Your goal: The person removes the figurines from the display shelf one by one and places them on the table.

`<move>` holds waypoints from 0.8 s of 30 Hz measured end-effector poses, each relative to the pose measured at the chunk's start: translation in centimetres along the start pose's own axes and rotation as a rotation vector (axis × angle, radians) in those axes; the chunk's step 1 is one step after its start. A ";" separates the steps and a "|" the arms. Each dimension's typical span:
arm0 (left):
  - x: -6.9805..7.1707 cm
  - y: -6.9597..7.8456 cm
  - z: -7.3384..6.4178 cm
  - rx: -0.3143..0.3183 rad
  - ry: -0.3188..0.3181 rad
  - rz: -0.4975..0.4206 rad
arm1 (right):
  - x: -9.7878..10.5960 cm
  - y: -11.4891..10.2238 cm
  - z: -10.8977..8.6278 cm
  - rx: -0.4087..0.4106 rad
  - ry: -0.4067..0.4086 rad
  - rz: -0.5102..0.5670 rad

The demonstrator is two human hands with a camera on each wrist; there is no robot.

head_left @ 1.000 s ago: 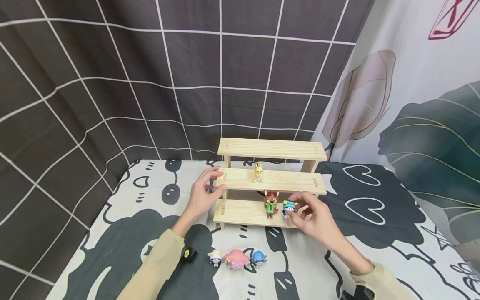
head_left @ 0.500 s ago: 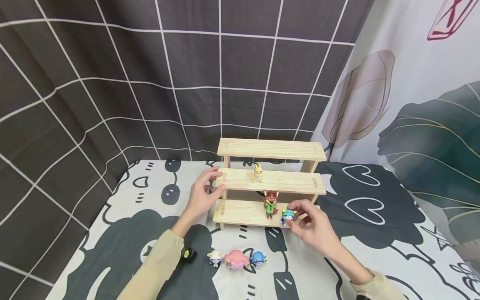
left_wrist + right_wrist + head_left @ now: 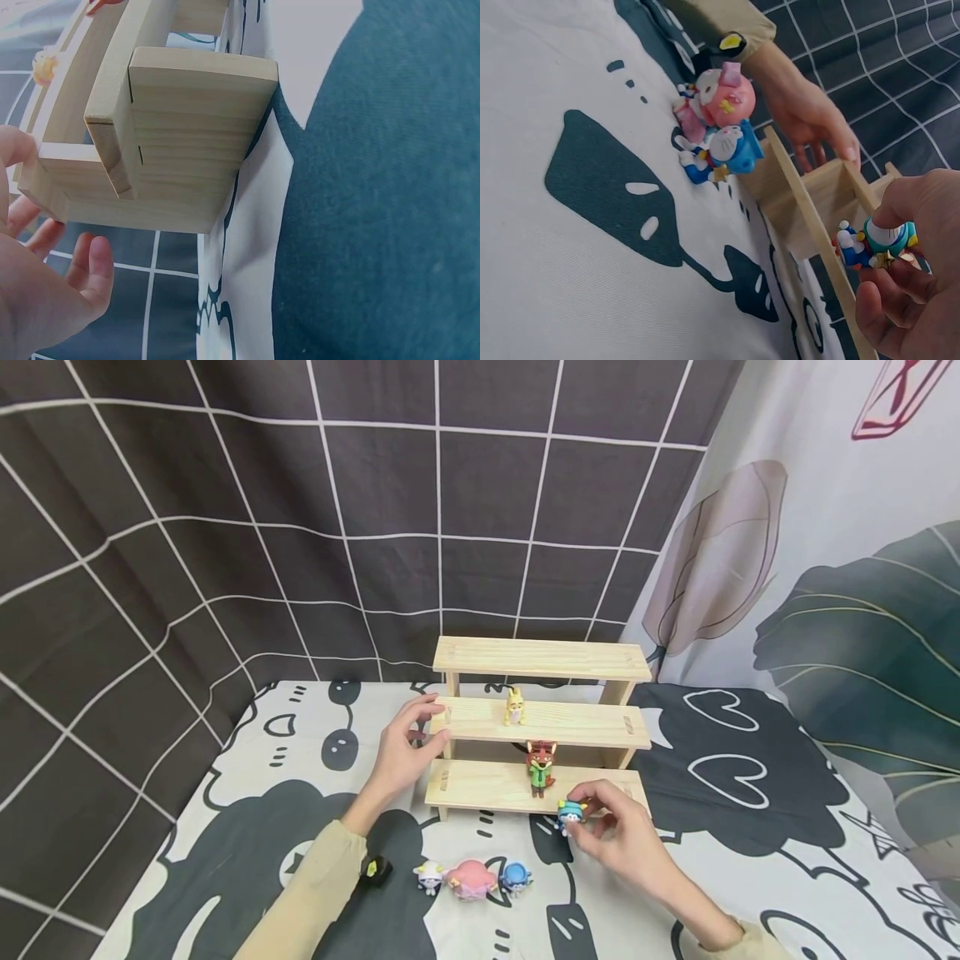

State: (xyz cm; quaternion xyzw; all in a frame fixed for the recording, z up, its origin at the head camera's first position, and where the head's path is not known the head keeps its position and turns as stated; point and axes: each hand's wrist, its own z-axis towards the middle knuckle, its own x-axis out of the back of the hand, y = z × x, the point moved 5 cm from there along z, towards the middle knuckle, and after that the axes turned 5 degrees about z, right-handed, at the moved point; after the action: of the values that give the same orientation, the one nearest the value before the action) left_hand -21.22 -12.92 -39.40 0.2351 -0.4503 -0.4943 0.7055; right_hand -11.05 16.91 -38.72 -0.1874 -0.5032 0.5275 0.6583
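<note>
At left, your left hand (image 3: pixel 402 750), fingers loosely extended, rests against the left end of the wooden shelf's (image 3: pixel 540 722) middle board, as it did a second ago. Next, on the patterned cloth, the white figurine (image 3: pixel 430 877), pink figurine (image 3: pixel 471 879) and blue figurine (image 3: pixel 515 877) remain in a row. The yellow figurine (image 3: pixel 514 707) stands on the middle board, the fox figurine (image 3: pixel 540 768) on the lowest. At right, your right hand (image 3: pixel 618 831), well apart from the left, pinches the teal-capped figurine (image 3: pixel 571 816), now shifted toward you to the lowest board's front edge; whether it touches the board cannot be told.
</note>
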 end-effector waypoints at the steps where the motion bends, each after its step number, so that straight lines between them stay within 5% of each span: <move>1: 0.0 0.0 0.0 0.001 0.000 0.002 | -0.1 0.1 -0.1 -0.005 -0.004 0.005; 10: 0.0 0.2 -0.1 0.027 0.003 -0.018 | -0.8 0.2 -0.9 0.018 -0.024 0.014; 16: 0.2 2.3 -0.1 0.044 0.005 -0.014 | -1.3 0.3 -1.5 -0.011 -0.045 0.027; 24: 0.0 0.1 0.0 0.026 0.007 -0.023 | -1.7 0.2 -1.9 -0.002 -0.064 0.049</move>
State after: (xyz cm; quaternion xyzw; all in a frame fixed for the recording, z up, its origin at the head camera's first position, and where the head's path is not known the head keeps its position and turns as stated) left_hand -21.18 -12.87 -39.29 0.2511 -0.4517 -0.4954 0.6982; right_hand -9.40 16.08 -40.50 -0.1833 -0.5197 0.5485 0.6288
